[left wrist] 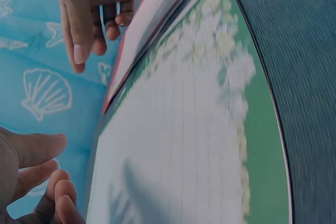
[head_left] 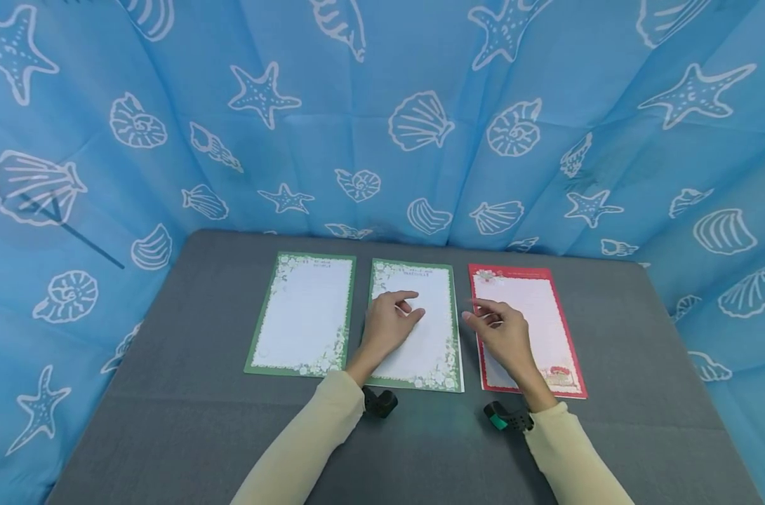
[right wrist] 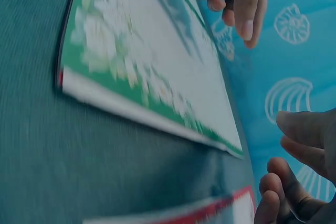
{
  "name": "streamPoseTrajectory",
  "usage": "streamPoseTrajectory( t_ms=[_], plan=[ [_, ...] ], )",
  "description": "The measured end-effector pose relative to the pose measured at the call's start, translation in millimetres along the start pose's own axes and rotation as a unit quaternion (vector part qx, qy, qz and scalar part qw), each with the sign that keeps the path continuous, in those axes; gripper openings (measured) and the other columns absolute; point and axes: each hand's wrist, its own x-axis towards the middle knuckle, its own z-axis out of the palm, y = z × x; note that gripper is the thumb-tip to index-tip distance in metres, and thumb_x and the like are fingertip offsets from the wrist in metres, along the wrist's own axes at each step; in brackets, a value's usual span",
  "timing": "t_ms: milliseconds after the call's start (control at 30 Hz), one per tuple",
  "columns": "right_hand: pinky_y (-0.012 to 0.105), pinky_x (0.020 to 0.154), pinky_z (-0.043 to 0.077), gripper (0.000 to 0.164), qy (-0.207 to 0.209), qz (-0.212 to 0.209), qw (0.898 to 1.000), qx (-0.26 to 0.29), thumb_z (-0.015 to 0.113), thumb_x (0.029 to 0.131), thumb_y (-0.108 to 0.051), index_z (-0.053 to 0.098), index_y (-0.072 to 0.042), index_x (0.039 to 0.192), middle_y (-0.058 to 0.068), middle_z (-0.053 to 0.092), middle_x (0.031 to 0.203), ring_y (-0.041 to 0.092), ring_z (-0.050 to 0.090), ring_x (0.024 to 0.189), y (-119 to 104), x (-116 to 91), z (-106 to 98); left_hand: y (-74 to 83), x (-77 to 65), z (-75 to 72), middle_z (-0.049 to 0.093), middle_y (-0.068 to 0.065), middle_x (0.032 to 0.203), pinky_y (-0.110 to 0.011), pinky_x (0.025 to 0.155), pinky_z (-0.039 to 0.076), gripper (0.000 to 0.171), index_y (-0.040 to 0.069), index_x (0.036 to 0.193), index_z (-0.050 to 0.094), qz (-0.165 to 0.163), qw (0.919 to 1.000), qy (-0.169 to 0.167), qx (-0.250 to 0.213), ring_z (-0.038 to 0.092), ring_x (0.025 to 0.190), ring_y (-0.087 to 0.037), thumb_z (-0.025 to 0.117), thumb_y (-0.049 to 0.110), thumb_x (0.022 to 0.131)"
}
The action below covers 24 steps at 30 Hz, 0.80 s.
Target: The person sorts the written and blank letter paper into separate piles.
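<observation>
Over the middle green-bordered notepad (head_left: 431, 344) hovers my left hand (head_left: 389, 322), thumb and fingers loosely bent with a gap between them. This pad has white flowers at its corners, and its thick white side edge shows in the right wrist view. My right hand (head_left: 504, 335) is above the left part of a red-bordered notepad (head_left: 544, 308), fingers relaxed and nothing between them. The two hands face each other across the gap between these pads. In the left wrist view, the left hand's shadow falls on the lined page (left wrist: 173, 129).
Another green-bordered floral sheet (head_left: 308, 308) lies to the left, in a row with the other two. All rest on a grey-covered table (head_left: 199, 337). Behind and at the sides hangs a blue curtain (head_left: 332, 147) with white shells and starfish. Each wrist wears a black camera band (head_left: 379, 403).
</observation>
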Motion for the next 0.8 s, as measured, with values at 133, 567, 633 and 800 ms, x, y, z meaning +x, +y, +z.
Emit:
streamPoseTrajectory(
  t_ms=[133, 567, 633, 800],
  plan=[
    [0.021, 0.067, 0.048, 0.029, -0.014, -0.011, 1.0, 0.016, 0.077, 0.091, -0.011, 0.074, 0.001, 0.118, 0.013, 0.068, 0.093, 0.023, 0.062, 0.082, -6.9, 2.5, 12.0, -6.2, 0.3, -9.6, 0.067, -0.003, 0.075, -0.03, 0.061, 0.05, 0.028, 0.002, 0.114, 0.077, -0.004, 0.9999, 0.008, 0.013, 0.061, 0.062, -0.013, 0.08, 0.011, 0.088],
    [0.025, 0.06, 0.045, 0.028, -0.03, -0.022, 0.999, 0.027, 0.077, 0.091, -0.01, 0.075, -0.002, 0.118, 0.011, 0.068, 0.091, 0.021, 0.059, 0.076, -14.1, 7.3, 31.0, -21.1, -3.8, -31.8, 0.064, 0.0, 0.078, -0.034, 0.061, 0.048, 0.03, 0.006, 0.117, 0.076, -0.04, 0.9988, 0.016, 0.023, 0.061, 0.065, -0.013, 0.08, 0.015, 0.089],
    [0.027, 0.062, 0.045, 0.028, -0.026, -0.019, 0.999, 0.017, 0.077, 0.091, -0.01, 0.075, -0.002, 0.117, 0.011, 0.068, 0.092, 0.021, 0.06, 0.076, -13.0, 7.3, 31.9, -23.3, -5.6, -34.1, 0.063, -0.001, 0.077, -0.035, 0.061, 0.047, 0.031, 0.005, 0.117, 0.076, -0.044, 0.9982, 0.026, 0.033, 0.058, 0.063, -0.012, 0.081, 0.015, 0.088],
    [0.035, 0.069, 0.047, 0.03, -0.023, -0.011, 0.999, -0.027, 0.079, 0.088, -0.008, 0.074, 0.001, 0.117, 0.017, 0.065, 0.096, 0.026, 0.061, 0.082, -9.2, 6.7, 33.8, -29.1, -10.3, -37.7, 0.062, -0.009, 0.085, -0.037, 0.064, 0.044, 0.032, 0.002, 0.118, 0.075, -0.051, 0.9959, 0.046, 0.06, 0.053, 0.068, -0.017, 0.08, 0.014, 0.088]
  ],
)
